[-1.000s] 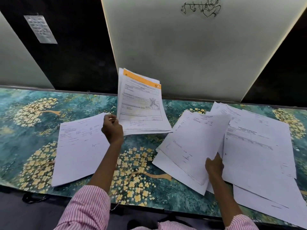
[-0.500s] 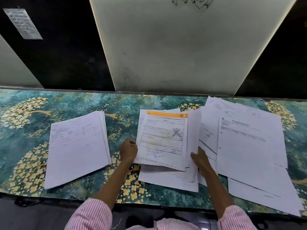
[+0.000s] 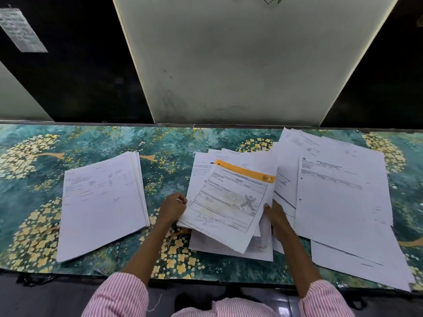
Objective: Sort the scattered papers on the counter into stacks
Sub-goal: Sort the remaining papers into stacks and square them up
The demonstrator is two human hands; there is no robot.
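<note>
A bundle of papers topped by a form with an orange header band [image 3: 231, 197] lies tilted over other white sheets in the middle of the counter. My left hand [image 3: 172, 208] grips the bundle's left edge. My right hand [image 3: 274, 216] holds its right edge, fingers on the sheets. A neat stack of white pages [image 3: 100, 204] lies to the left. Loose overlapping sheets [image 3: 338, 197] spread to the right, reaching the counter's front edge.
The counter [image 3: 174, 143] has a teal covering with yellow flower trees. A pale upright panel [image 3: 240, 65] stands behind it, with dark gaps on both sides. A small printed notice [image 3: 20, 30] hangs at top left. Striped pink sleeves show at the bottom.
The orange-banded bundle came down from upright onto the middle sheets. It has since turned clockwise, and my right hand has moved up to its right edge.
</note>
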